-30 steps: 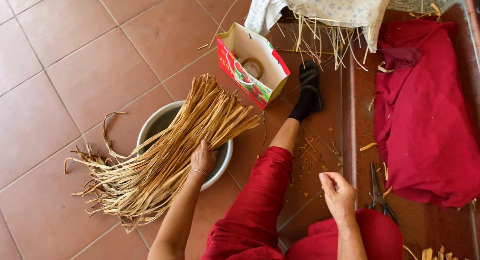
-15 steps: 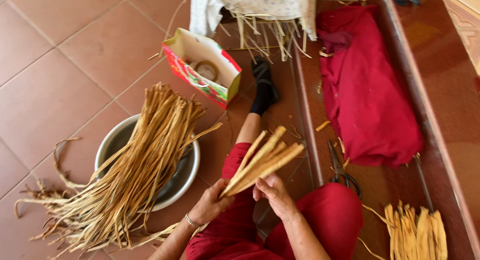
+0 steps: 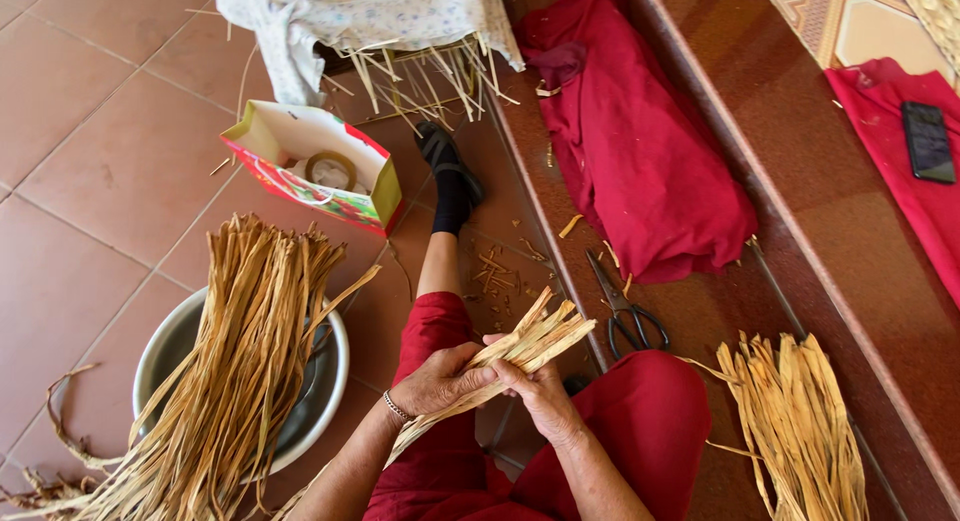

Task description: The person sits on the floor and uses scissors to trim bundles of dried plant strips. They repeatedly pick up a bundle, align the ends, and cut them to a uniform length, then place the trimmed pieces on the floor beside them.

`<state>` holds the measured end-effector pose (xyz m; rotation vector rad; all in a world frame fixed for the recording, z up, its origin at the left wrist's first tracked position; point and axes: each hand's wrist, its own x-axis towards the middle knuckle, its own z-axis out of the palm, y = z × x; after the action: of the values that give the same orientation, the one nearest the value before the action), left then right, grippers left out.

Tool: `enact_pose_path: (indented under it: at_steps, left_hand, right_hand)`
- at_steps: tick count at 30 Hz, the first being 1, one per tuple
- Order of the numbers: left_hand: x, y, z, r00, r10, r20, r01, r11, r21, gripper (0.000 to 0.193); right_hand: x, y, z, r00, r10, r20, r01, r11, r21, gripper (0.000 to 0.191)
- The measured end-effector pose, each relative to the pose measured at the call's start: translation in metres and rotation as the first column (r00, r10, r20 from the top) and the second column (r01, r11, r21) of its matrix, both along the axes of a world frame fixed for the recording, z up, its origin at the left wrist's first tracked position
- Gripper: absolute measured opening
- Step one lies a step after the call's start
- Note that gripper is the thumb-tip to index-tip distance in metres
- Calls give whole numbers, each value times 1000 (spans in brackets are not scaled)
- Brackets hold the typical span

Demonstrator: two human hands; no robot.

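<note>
Both hands are gripping a small bundle of dried straw strips over the red-trousered lap, near the middle of the scene. The left hand is closing around the bundle's lower part, and the right hand is pinching it from the right, fingers curled on the strips. To the left, a large straw sheaf is lying across a metal basin. Scissors are lying on the floor to the right, near another straw pile.
</note>
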<state>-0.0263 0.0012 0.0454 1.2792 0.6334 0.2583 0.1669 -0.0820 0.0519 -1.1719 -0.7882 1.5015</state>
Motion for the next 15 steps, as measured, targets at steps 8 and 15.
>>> enact_pose_path:
  at_steps: [8, 15]
  left_hand:
    - [43, -13, -27, 961, 274, 35, -273, 923, 270, 40]
    - [68, -30, -19, 930, 320, 180, -367, 836, 408, 29]
  right_hand:
    - [25, -20, -23, 987, -146, 70, 150, 988, -48, 42]
    - [25, -27, -55, 959, -137, 250, 125, 990, 61, 35]
